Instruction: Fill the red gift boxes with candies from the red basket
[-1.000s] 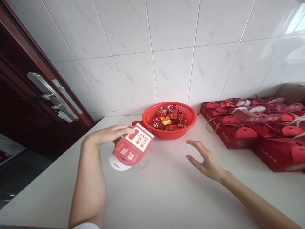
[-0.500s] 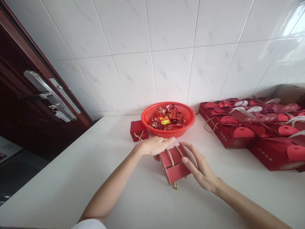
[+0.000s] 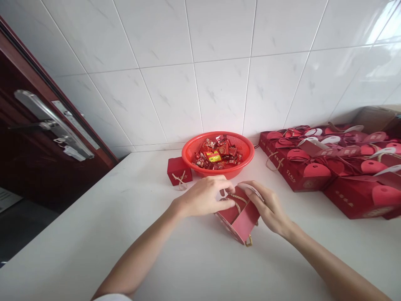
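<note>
A small red gift box (image 3: 246, 223) with twisted rope handles lies on its side on the white tabletop, and both hands are on it. My left hand (image 3: 203, 196) is curled at its left end, thumb and fingers about a pale flap with a hole. At the other end, my right hand (image 3: 267, 207) grips the box with fingers over a rounded flap and the thumb toward the ropes. Another rope loop sticks out at the lower corner. The box's underside is hidden.
Behind the hands, a red plastic basket (image 3: 188, 156) holds many wrapped sweets (image 3: 216, 154). A small red box (image 3: 178, 171) with a rope stands left of it. Several larger red boxes (image 3: 297, 167) fill the right side. A door (image 3: 31, 138) is at the left; a tiled wall (image 3: 219, 92) rises behind.
The box has turned, its lower corner swinging to the right. My left hand has gone from lying flat beside it to curling round its left flap. My right hand still grips the right end.
</note>
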`<state>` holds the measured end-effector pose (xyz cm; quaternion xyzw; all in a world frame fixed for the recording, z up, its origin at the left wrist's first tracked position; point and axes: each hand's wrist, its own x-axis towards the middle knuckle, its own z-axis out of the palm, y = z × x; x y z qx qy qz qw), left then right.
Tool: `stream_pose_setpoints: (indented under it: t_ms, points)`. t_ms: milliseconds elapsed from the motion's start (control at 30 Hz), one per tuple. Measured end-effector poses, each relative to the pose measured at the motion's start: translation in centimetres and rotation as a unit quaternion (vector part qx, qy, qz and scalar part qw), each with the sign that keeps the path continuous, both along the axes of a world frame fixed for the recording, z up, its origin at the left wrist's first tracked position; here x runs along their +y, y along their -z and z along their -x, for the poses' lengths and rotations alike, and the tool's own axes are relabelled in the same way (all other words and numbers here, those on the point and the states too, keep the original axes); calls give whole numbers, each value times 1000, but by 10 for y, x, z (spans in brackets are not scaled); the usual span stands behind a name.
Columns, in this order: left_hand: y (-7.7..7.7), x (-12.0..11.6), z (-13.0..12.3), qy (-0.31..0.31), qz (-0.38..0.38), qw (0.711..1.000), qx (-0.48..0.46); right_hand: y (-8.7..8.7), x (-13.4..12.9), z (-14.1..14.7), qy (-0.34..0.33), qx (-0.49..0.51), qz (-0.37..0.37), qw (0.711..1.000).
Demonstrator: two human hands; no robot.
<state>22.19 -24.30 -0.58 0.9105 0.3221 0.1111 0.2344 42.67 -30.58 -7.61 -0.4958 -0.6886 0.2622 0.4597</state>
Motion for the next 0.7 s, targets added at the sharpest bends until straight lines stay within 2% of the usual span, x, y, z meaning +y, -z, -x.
stream_pose_setpoints:
  t_ms: [100,167,267,333,433,500,533,600,700]
  points:
    - [5,6,-1,-7,14,999,-30,2,1,-2,-11,-10,-6,1000]
    - [5,12,4,-32,18,999,-18,3,1,-3,-15,-20,-14,1000]
    - [1,21,17,-116,-55,991,30,5,1,-5,-8,-30,-22,999]
    - [-3,22,23,-140,-102,985,7,5,2,-5,0,-33,-28,999]
    - [-7,11,20,-51,-91,992,-76,6,3,-3,12,-49,-55,997]
    - [-8,-1,12,16,-56,996,-65,8,4,-1,27,-64,-85,994]
    - [-7,-6,7,30,-37,998,-38,8,4,0,36,-71,-106,991]
    - [-6,-14,-2,27,5,1000,11,9,4,1,48,-84,-157,983]
    - [-3,-16,-9,0,57,998,33,10,4,0,45,-110,-235,965]
